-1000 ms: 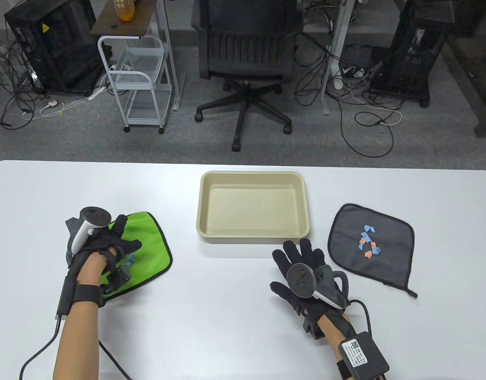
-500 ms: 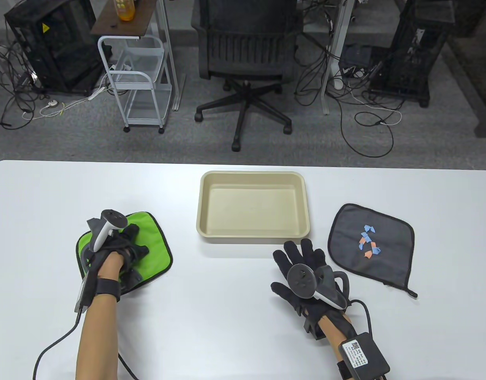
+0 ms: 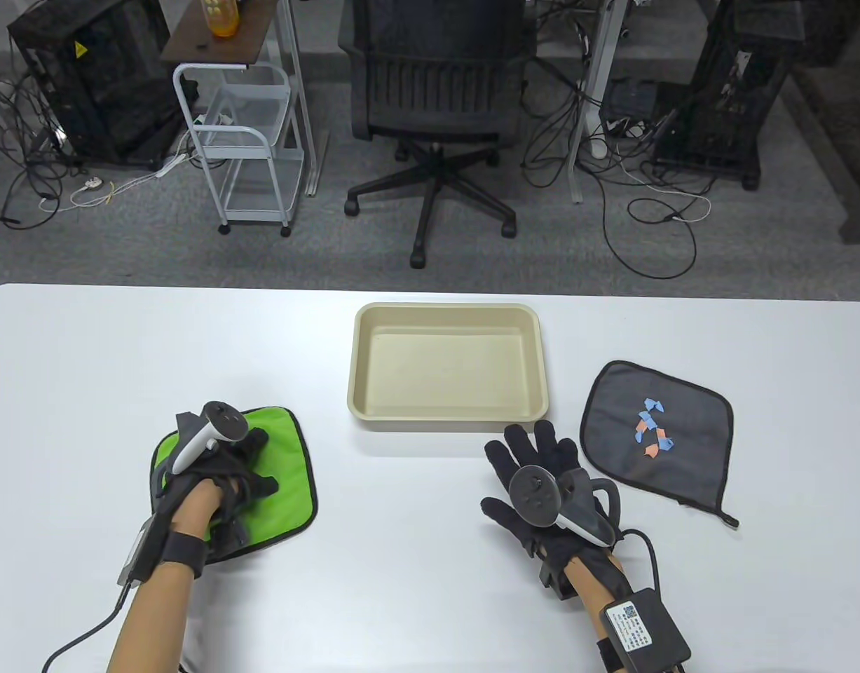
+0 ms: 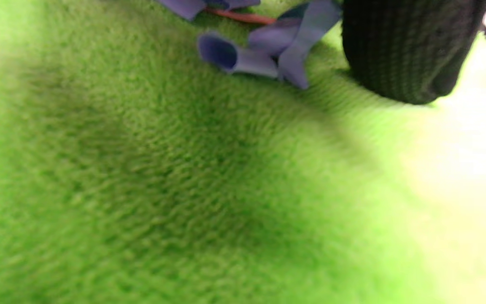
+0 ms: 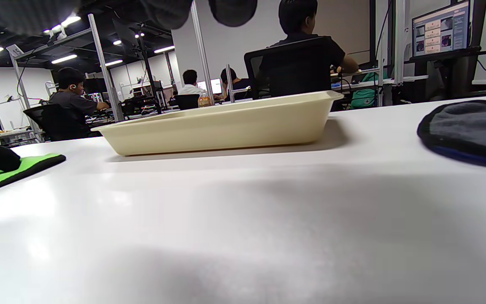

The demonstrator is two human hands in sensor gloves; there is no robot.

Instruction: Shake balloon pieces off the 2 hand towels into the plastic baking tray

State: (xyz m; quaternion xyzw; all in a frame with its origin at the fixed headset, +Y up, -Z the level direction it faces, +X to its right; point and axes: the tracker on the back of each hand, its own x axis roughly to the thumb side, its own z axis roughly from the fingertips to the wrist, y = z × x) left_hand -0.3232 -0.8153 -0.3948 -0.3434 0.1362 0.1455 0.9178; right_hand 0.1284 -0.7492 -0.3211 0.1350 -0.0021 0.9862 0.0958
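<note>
The white table (image 3: 401, 561) carries a beige plastic baking tray (image 3: 446, 313) at its centre, toward the far edge; its interior holds nothing visible. To the left of the tray, nearer the person, lies a green hand towel (image 3: 286, 477) with black edging. The left hand (image 3: 223, 477) rests on top of this towel and covers much of it; the fingers are bent downward onto the cloth, but whether they grip the fabric cannot be determined from either view. In the left wrist view, blue-purple balloon pieces (image 4: 264, 55) and one orange strip lie on the green pile directly beside a black gloved fingertip (image 4: 403, 50) that touches the towel surface. To the right of the tray lies a dark grey hand towel (image 3: 689, 449) with black edging and a hanging loop at its near right corner; it is flat on the table. A small cluster of blue and orange balloon pieces (image 3: 652, 426) sits near its middle. The right hand (image 3: 535, 470) lies flat on the table between the tray and the grey towel, palm down, fingers straight and spread, holding nothing; the fingertips are just short of the tray's near rim. In the right wrist view the tray stands directly ahead, with the grey towel at the right edge and the green towel at the left edge.
</note>
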